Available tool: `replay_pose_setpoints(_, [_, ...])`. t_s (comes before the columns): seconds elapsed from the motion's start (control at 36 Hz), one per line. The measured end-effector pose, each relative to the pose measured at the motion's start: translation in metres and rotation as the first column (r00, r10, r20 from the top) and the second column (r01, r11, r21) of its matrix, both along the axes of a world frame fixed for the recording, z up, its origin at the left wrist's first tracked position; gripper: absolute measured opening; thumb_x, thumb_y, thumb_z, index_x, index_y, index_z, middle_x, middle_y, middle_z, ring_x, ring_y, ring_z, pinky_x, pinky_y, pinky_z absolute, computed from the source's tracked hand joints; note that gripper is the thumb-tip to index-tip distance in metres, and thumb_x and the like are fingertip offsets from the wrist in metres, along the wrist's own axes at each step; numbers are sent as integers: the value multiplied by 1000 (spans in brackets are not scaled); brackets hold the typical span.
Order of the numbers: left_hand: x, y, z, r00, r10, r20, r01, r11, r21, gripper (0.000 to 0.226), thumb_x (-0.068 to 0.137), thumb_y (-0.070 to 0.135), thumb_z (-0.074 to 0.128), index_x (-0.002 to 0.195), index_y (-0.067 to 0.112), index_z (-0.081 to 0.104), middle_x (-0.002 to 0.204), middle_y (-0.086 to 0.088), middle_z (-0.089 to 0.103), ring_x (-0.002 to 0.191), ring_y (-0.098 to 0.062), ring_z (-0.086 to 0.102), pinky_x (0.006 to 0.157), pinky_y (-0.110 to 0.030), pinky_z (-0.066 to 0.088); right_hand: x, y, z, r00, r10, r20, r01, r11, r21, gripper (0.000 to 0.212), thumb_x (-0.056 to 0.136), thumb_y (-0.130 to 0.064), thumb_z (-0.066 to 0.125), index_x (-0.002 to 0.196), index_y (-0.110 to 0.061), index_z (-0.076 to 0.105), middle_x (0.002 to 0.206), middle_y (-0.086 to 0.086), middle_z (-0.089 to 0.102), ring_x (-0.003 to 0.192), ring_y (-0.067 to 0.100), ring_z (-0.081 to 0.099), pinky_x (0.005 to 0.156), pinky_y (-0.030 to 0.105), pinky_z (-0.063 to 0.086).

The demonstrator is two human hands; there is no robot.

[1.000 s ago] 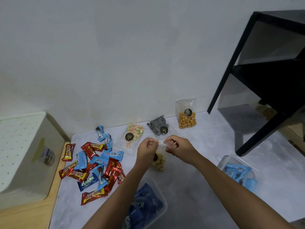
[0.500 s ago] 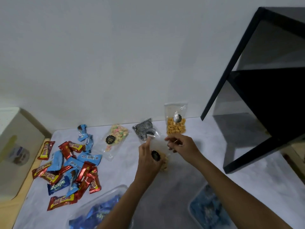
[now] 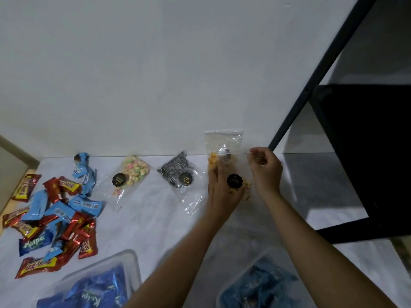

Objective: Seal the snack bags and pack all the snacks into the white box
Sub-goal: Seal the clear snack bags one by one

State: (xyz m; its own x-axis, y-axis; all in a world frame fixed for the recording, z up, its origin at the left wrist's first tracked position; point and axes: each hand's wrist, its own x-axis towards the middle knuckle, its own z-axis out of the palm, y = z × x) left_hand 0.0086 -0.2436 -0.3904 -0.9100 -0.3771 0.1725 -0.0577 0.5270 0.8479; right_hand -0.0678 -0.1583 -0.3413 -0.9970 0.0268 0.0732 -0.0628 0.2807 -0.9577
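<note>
My left hand (image 3: 220,187) holds a clear snack bag (image 3: 239,185) of pale puffs with a round black sticker, lifted above the table. My right hand (image 3: 264,167) pinches the bag's top edge at the right end. Behind it a clear bag of orange snacks (image 3: 224,147) leans on the wall. A bag of black-and-white swirl biscuits (image 3: 180,174) and a bag of pastel puffs (image 3: 131,174) lie to the left. The white box (image 3: 11,165) shows only as an edge at the far left.
A pile of red and blue wrapped bars (image 3: 53,218) covers the table's left side. Two clear plastic tubs with blue packets sit near me, one at the bottom left (image 3: 97,285) and one at the bottom right (image 3: 260,285). A black shelf frame (image 3: 355,152) stands at the right.
My view has swung right, so the white box is nearly out of frame. My hands have spread apart along the bag's top, the right one moving outward to its end.
</note>
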Motion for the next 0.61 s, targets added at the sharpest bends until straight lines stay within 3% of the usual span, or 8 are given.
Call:
replay_pose_setpoints(0.06, [-3, -4, -2, 1000, -18, 15, 17, 1000, 12, 94, 75, 53, 55, 145, 35, -5, 137, -21, 29, 133, -35, 31, 106, -48, 38, -8, -2, -5, 998, 46, 41, -46, 999, 20, 13, 85, -6, 60, 94, -14, 65, 90, 0, 65, 81, 12, 59, 65, 3, 45])
replay_pose_setpoints(0.14, [-2, -14, -6, 996, -49, 78, 47, 999, 24, 94, 74, 49, 56, 145, 21, 1, 131, -19, 32, 126, -31, 37, 106, -40, 40, -16, -5, -10, 989, 124, 80, -130, 989, 64, 14, 83, -2, 61, 94, -10, 65, 93, 4, 66, 81, 13, 59, 64, -1, 43])
replay_pose_setpoints(0.22, [1, -29, -12, 992, -81, 94, 83, 996, -26, 96, 76, 26, 68, 147, 11, 5, 127, -18, 34, 121, -25, 39, 102, -17, 33, -21, -6, -10, 980, 164, 114, -175, 980, 95, 17, 83, -3, 61, 98, -9, 65, 94, 3, 65, 84, 11, 58, 64, -2, 41])
replay_pose_setpoints(0.28, [4, -39, -14, 994, -92, 61, 98, 990, -99, 94, 74, 21, 73, 147, 6, 13, 123, -19, 38, 113, -18, 39, 97, -4, 25, -22, -6, -10, 978, 164, 130, -179, 976, 122, 24, 82, -3, 59, 105, -9, 64, 101, 5, 67, 89, 10, 58, 68, 0, 41])
replay_pose_setpoints(0.36, [8, -59, -10, 996, -69, 51, 77, 981, -178, 87, 75, 36, 72, 143, 6, 27, 125, -16, 40, 113, -17, 38, 97, -13, 27, -19, -4, -8, 978, 174, 111, -194, 961, 198, 39, 82, 2, 56, 120, -7, 58, 120, 7, 63, 105, 12, 55, 89, 14, 45])
replay_pose_setpoints(0.44, [11, -86, -2, 990, -73, 122, 105, 955, -277, 77, 78, 59, 52, 137, 11, 40, 130, -10, 43, 119, -22, 41, 103, -31, 35, -7, -2, -5, 984, 171, 44, -176, 941, 289, 49, 81, 6, 53, 128, -6, 53, 132, 9, 55, 124, 21, 49, 107, 29, 36])
replay_pose_setpoints(0.53, [6, -108, 10, 956, -136, 259, 236, 881, -409, 74, 77, 66, 36, 131, 18, 49, 134, -3, 47, 127, -24, 38, 105, -42, 34, 10, -1, -2, 992, 124, -31, -105, 930, 352, 51, 80, 7, 53, 129, -5, 51, 136, 11, 52, 129, 24, 43, 106, 23, 27])
replay_pose_setpoints(0.61, [-2, -124, 11, 869, -174, 464, 419, 758, -500, 58, 88, 56, 45, 138, 26, 40, 149, 3, 31, 143, -21, 15, 116, -44, 14, 29, -5, -1, 995, 67, -78, -34, 931, 364, 44, 79, 8, 54, 121, -4, 56, 127, 13, 55, 122, 27, 47, 103, 25, 31])
